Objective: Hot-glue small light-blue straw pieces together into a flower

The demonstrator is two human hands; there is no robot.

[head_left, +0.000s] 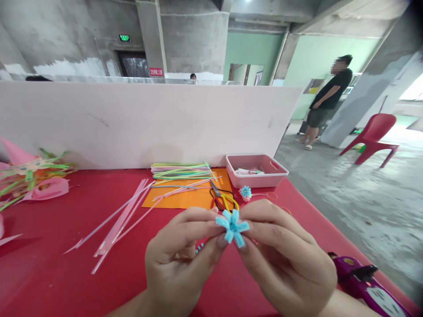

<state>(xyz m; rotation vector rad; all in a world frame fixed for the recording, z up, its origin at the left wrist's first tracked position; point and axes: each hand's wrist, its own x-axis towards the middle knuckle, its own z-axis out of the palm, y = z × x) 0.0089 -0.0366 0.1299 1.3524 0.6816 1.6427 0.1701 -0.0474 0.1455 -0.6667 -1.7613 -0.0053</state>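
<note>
Held up in the middle of the head view is a small light-blue flower (pixel 233 227) with several fuzzy petals, like pipe cleaner. My left hand (pixel 185 255) pinches it from the left with thumb and forefinger. From the other side my right hand (pixel 284 255) pinches its petals, also between thumb and fingers. A bit of blue stem or cord shows below the left fingers; the rest is hidden by the hands. Just behind the hands lie scissors (pixel 225 200) with yellow and red handles. A small blue and white beaded-looking ball (pixel 245 193) with a thin loop lies near them.
Pipe cleaners (pixel 180 171) in several colours lie on an orange sheet (pixel 165 201). Pink strips (pixel 124 220) are at left, beside pink and green crafts (pixel 39 176). A pink basket (pixel 257 179) stands before a white partition (pixel 158 123). At right are a purple device (pixel 363 281) and a standing person (pixel 330 94).
</note>
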